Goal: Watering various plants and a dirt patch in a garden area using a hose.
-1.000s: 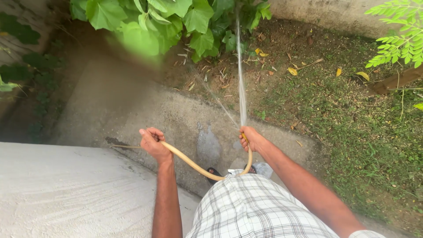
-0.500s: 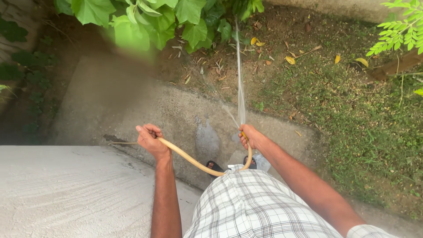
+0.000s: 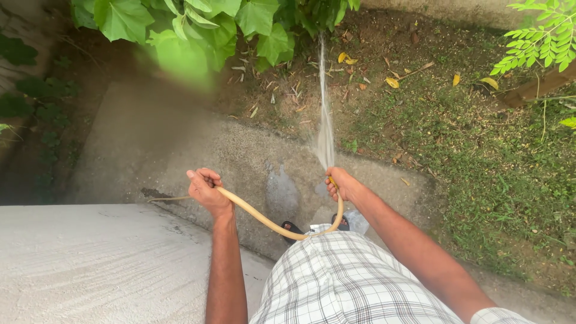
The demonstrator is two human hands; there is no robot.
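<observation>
A yellow hose [image 3: 264,219] loops in front of my checked shorts [image 3: 354,282]. My left hand [image 3: 207,189] is closed around the hose at the left. My right hand [image 3: 342,183] grips the hose's end, thumb near the mouth. A thin jet of water [image 3: 324,102] shoots forward from that end toward the large-leaved plant [image 3: 204,27] at the top. A wet patch [image 3: 282,192] darkens the concrete between my hands.
I stand on a concrete ledge [image 3: 90,264] above a lower concrete slab [image 3: 180,138]. Grass and bare soil with fallen leaves [image 3: 468,138] lie to the right. A fern-like branch [image 3: 540,42] hangs at the top right. Sandalled toes [image 3: 292,227] show below.
The view shifted slightly; both hands keep their grip on the hose. The water jet has moved a little to the left.
</observation>
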